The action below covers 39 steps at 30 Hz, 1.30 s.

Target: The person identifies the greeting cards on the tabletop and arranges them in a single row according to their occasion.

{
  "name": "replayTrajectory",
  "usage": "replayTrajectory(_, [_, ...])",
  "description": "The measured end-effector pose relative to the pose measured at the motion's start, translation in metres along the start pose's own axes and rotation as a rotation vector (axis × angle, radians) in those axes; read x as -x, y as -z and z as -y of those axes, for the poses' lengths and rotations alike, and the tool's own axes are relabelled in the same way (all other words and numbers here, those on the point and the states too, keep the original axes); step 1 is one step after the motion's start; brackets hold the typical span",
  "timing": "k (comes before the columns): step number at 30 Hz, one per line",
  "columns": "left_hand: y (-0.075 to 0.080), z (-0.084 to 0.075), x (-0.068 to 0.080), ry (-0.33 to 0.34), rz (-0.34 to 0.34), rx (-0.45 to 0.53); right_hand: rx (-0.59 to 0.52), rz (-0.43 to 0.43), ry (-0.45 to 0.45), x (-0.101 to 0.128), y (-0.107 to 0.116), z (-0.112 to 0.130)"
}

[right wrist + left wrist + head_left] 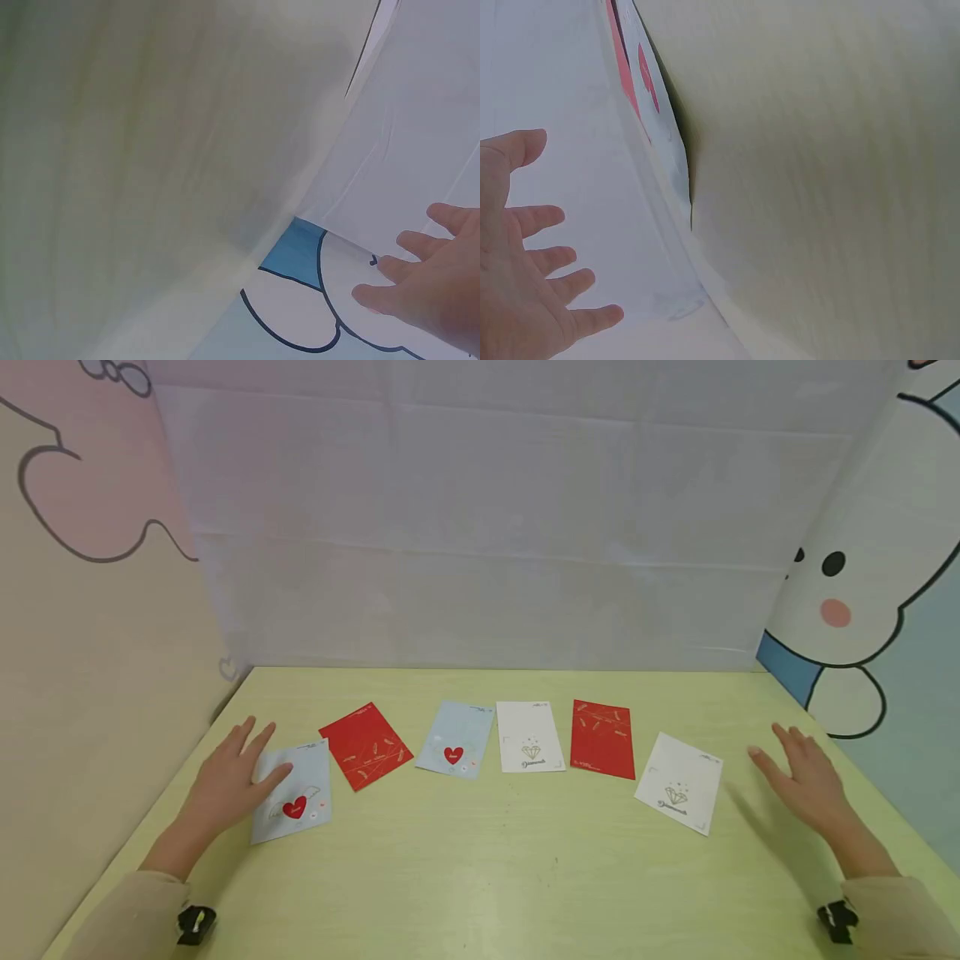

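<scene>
Several cards lie in an arc on the table. My left hand (228, 781), fingers spread, hovers by the leftmost light-blue card (288, 822) with a red heart; the thumb overlaps it in the head view. Beside that is a tilted red card (366, 745), then another light-blue heart card (456, 735). Rightward come a white diamond card (527, 731), a red card (602, 743) and a tilted white diamond card (682, 768). To the right of this last card, my right hand (806, 785) is held apart from it, fingers extended. Both hands hold nothing.
The pale yellow-green table (480, 877) meets a white hanging sheet (487, 527) at its back edge. Cartoon-printed walls stand on both sides, with a white figure (832, 593) at the right. Each wrist wears a black strap (197, 925).
</scene>
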<state>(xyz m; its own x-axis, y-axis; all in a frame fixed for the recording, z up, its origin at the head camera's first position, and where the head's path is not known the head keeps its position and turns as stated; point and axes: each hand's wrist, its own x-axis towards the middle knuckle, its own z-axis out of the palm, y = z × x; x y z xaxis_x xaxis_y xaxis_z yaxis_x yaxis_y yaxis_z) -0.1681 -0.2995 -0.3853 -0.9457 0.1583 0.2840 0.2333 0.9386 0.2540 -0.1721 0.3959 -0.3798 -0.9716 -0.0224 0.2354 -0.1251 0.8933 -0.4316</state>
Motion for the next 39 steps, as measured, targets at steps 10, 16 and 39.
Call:
replayTrajectory(10, [0.007,0.001,0.004,0.112,-0.073,0.186,-0.2,-0.041,-0.058,0.001,0.003,0.01])
replayTrajectory(16, [0.014,-0.002,0.007,0.19,-0.07,0.296,-0.33,-0.044,-0.22,-0.005,-0.01,-0.02])
replayTrajectory(39, [0.013,0.018,0.023,0.4,0.145,0.545,-1.271,0.268,-0.327,-0.008,-0.024,0.083])
